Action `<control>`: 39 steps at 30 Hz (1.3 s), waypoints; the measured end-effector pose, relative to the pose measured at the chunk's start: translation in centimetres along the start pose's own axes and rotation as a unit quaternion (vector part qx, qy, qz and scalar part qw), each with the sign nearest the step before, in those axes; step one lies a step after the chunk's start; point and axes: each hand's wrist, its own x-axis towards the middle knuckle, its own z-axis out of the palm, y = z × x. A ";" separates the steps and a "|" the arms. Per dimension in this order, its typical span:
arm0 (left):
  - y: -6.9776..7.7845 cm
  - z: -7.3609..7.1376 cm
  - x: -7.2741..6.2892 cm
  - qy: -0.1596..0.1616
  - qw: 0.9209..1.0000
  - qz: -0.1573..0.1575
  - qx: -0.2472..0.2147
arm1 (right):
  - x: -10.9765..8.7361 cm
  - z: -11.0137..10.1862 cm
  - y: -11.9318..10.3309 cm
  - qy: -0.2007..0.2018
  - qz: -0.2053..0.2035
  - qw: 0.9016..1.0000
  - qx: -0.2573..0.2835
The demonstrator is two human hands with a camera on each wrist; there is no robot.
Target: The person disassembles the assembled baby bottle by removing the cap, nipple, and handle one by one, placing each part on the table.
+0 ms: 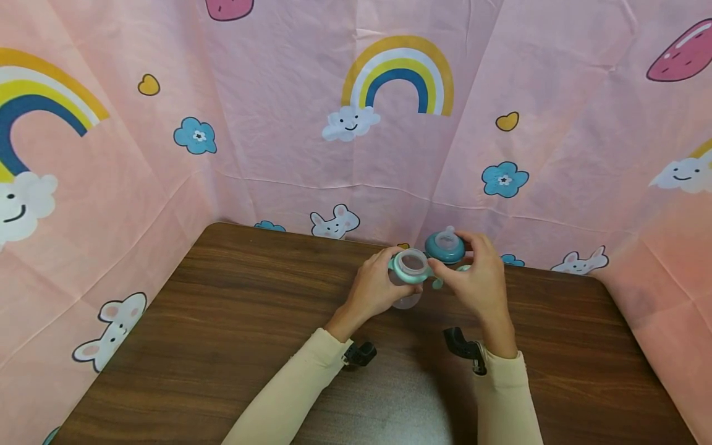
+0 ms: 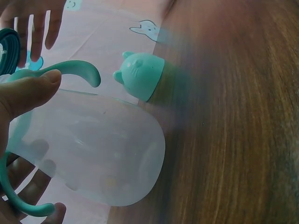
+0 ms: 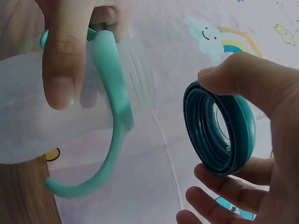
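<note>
My left hand grips a translucent baby bottle around its upper part, where a mint-green handle ring with two curved handles sits below the threaded neck. The bottle's mouth is uncovered. Between thumb and fingers, my right hand holds a teal screw collar with a clear nipple pointing up. In the right wrist view the collar's threaded underside faces the bottle's neck, with a gap between them. A mint-green cap with small animal ears stands on the table near its far edge, mostly hidden in the head view.
The brown wood-grain table ends at a pink printed cloth behind it and at both sides. Black camera mounts sit at both wrists.
</note>
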 end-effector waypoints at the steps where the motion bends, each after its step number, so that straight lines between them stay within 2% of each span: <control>1: 0.0 0.0 0.0 0.000 1.000 0.000 0.000 | 0.0 -0.1 0.0 0.001 0.002 1.000 -0.001; 15: 0.0 0.0 0.0 -0.008 1.000 -0.015 -0.002 | 0.0 -1.0 0.6 0.013 0.019 1.000 -0.007; 39: 0.0 0.0 0.0 -0.011 1.000 -0.019 -0.004 | -0.1 -2.1 2.3 0.025 0.061 0.998 -0.020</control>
